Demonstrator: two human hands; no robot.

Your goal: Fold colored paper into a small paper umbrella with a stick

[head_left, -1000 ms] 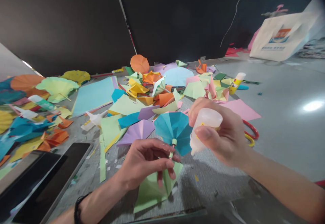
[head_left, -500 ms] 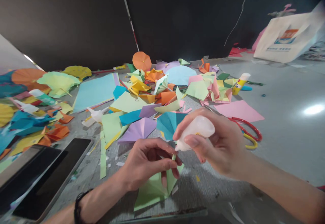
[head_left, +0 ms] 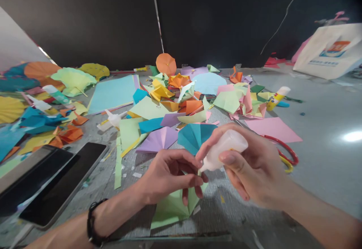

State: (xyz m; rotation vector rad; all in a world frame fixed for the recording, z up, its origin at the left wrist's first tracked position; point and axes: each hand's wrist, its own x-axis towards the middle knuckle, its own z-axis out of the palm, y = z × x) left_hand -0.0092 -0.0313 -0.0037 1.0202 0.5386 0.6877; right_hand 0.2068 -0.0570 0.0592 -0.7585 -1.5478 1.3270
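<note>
My left hand (head_left: 169, 175) pinches the thin stick of a small teal paper umbrella (head_left: 195, 136), fingers closed round it; the stick itself is mostly hidden by my fingers. My right hand (head_left: 249, 166) grips a small translucent glue bottle (head_left: 223, 149), tilted with its nozzle pointing down-left and touching the spot where the stick meets the umbrella. Under both hands lies a folded light-green paper (head_left: 175, 205) on the grey table (head_left: 325, 158).
Many coloured paper sheets and folded umbrellas cover the middle and left of the table. Red-and-yellow scissors (head_left: 284, 153) lie by a pink sheet (head_left: 273, 128) on the right. Another glue bottle (head_left: 275, 98) lies farther back, two dark tablets (head_left: 56, 188) at the left, a white bag (head_left: 330, 53) far right.
My right hand tipped the glue bottle from upright to nozzle-down and brought it left onto the umbrella's stick. My left hand kept its pinch. The view shifted slightly.
</note>
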